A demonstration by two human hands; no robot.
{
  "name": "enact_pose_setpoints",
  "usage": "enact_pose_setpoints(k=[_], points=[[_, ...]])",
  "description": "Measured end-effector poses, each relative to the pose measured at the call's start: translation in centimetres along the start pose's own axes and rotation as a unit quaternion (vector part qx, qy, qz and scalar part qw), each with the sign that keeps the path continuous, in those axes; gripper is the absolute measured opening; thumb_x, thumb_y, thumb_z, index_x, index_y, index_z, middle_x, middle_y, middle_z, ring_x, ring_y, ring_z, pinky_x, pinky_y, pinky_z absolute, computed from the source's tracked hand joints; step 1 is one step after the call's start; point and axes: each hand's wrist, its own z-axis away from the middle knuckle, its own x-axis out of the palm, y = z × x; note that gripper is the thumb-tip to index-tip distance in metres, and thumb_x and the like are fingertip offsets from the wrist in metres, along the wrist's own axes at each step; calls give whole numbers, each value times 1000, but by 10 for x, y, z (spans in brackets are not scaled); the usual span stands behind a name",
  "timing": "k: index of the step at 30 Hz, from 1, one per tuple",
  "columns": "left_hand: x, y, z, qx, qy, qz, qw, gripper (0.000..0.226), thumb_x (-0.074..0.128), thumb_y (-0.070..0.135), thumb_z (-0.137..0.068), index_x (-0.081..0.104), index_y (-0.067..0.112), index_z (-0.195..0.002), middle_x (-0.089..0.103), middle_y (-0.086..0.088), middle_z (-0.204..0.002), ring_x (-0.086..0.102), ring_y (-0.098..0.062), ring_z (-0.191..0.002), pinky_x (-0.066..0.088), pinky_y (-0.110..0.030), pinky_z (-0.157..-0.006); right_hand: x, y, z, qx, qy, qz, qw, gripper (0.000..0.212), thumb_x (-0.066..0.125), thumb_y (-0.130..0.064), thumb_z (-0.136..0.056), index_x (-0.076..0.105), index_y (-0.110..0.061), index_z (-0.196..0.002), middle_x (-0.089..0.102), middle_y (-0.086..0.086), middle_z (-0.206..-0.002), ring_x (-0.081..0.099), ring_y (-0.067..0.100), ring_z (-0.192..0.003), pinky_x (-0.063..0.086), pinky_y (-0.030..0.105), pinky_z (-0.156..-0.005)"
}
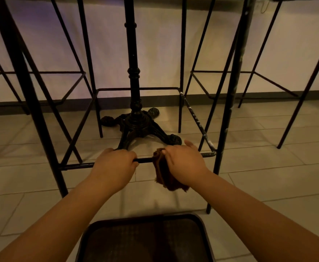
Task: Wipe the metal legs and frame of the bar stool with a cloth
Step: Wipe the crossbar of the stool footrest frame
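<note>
Head view
Nearest the camera: a dark tray-like seat (145, 239) with a raised rim fills the bottom edge; what it belongs to cannot be told.
Forearms: both reach forward from the lower corners to the near footrest bar (144, 160) of the bar stool.
Left hand (115, 163): fingers curled over the bar, gripping bare metal, seemingly to steady the frame.
Right hand (185, 163): laid over the brown cloth (164, 176), fingers bent round it and pressing it to the bar; the thumb sticks out. The cloth drapes over the bar just beside the left hand, its loose end hanging below.
Bar stool frame: thin black legs (228, 110) rise at either side; the right side rail (198, 121) shows pale flecks.
Behind: an ornate black pedestal base (136, 121) stands on the tiled floor (268, 176), more stool frames beyond.
Step in hand: wiping the front footrest bar, roughly mid-span.
Next move, as judged: slide the cloth rightward toward the flecked corner with firm wrap-round pressure, keeping the left hand's brace, then move on to the side rail and legs.
</note>
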Motion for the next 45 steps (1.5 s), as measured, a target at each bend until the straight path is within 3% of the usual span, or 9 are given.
enact_pose_setpoints(k=[5, 9, 12, 16, 19, 23, 29, 38, 45], points=[[-10, 22, -12, 22, -63, 28, 997, 29, 37, 28, -101, 62, 25, -116, 65, -1, -101, 60, -18, -90, 42, -27, -71, 0, 13, 7, -2, 11, 17, 1000, 26, 37, -27, -100, 60, -20, -107, 68, 0, -99, 62, 19, -96, 10, 39, -117], [-20, 30, -27, -9, -144, 22, 989, 31, 40, 23, -101, 63, 21, -120, 64, -6, -107, 60, -22, -97, 50, -32, -81, 0, 31, 27, -71, 12, 50, 996, 31, 46, -26, -97, 52, -24, -128, 64, -1, -114, 57, 18, -110, 0, 33, -117], [-23, 30, -31, -25, -158, 40, 986, 29, 45, 24, -99, 66, 17, -117, 65, -6, -104, 61, -21, -94, 49, -30, -78, -3, 33, 31, -91, 0, 71, 993, 39, 51, -24, -95, 48, -24, -134, 64, -1, -115, 57, 19, -111, 0, 30, -116], [-19, 33, -30, -36, -140, 25, 989, 29, 44, 25, -99, 64, 18, -119, 65, -5, -107, 61, -21, -97, 47, -29, -77, -10, 27, 16, -51, 9, 27, 998, 20, 46, -28, -99, 61, -22, -111, 68, 0, -100, 61, 18, -98, 15, 36, -120], [-17, 32, -22, -20, -106, 13, 994, 30, 40, 29, -101, 64, 24, -117, 66, -3, -101, 62, -20, -92, 48, -30, -77, -10, 27, 12, -26, 21, -6, 999, 33, 32, -29, -103, 63, -18, -107, 69, 3, -94, 63, 20, -91, 23, 37, -116], [-12, 27, -12, 16, -50, 64, 997, 28, 44, 32, -98, 64, 28, -117, 67, 1, -99, 61, -18, -91, 51, -36, -81, -2, 44, 32, -58, 65, -14, 996, 31, 43, -26, -100, 55, -25, -128, 65, -1, -118, 57, 17, -113, 17, 33, -117], [-3, 29, -14, 23, -23, 109, 994, 28, 47, 31, -97, 63, 33, -120, 69, 2, -104, 62, -18, -93, 51, -35, -79, -6, 68, 48, -94, 80, 120, 985, 59, 77, -11, -76, 56, -16, -131, 68, 5, -120, 64, 21, -111, 23, 37, -110], [-5, 43, -21, 34, -14, 82, 996, 26, 45, 32, -97, 66, 32, -113, 67, 5, -98, 60, -14, -88, 47, -28, -70, -13, 78, 63, -169, 133, 164, 963, 49, 79, -6, -66, 69, -10, -114, 71, 11, -111, 68, 25, -104, 39, 44, -104], [-4, 44, -25, 21, -14, 84, 996, 25, 47, 32, -96, 68, 32, -110, 67, 5, -91, 59, -13, -80, 42, -27, -62, -16, 85, 68, -164, 146, 183, 958, 52, 79, -6, -65, 69, -10, -116, 72, 10, -106, 69, 25, -100, 36, 40, -104]])
